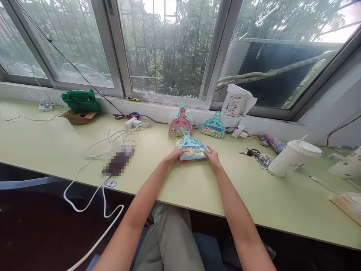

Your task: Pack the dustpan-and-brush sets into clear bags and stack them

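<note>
Head view: left hand (172, 155) and right hand (212, 156) clamp a wrapped turquoise dustpan (193, 147).

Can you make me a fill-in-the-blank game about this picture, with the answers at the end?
1. The left hand holds one side of the turquoise plastic dustpan set, and the ____ hand holds the other side.
2. The plastic dustpan at the front of the left standing stack is ____.
3. The crumpled plastic bag in the open brown cardboard box is ____.
4. The tall lidded cup is ____.

Missing words: right; pink; green; white.
</note>
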Tool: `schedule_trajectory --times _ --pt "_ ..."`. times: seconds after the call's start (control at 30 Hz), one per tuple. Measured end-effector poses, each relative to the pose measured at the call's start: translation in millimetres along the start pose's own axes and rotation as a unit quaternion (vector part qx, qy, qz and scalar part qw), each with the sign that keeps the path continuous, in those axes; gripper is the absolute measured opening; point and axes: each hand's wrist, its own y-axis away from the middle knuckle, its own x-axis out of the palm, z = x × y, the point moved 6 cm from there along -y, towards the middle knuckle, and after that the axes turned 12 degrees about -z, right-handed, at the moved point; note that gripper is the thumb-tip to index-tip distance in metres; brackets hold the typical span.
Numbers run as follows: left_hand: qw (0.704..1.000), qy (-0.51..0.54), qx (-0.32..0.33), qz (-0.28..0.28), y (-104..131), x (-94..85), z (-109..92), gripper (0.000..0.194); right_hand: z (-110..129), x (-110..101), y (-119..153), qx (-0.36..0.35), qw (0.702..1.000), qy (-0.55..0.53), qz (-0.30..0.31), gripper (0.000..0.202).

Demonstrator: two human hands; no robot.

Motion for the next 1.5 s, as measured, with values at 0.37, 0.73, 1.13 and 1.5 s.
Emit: schedule_trajectory --times 0.37,0.73,1.13,1.5 --pt "0.920 -0.168 0.320 -0.150 15.3 21.3 -31.1 0.082 2.9 -11.2 -5.1 0.030 0.984 -0.157 -0.079 0.047" --pt "0.857 -0.386 0.214 -0.266 -35.8 -55.7 -24.8 0.020 18.1 28.8 -10.5 -0.196 0.973 0.100 -0.075 0.026" --pt "0.775 -0.422 0.350 -0.313 -131.1 -114.0 -47.7 0.029 17.1 125.1 -88.7 -0.273 0.948 0.127 -0.104 0.021" --pt "0.838 -0.301 0.388 -0.236 -190.2 -126.0 -41.3 0.088 10.2 176.6 -111.6 -0.333 0.913 0.234 -0.004 0.078"
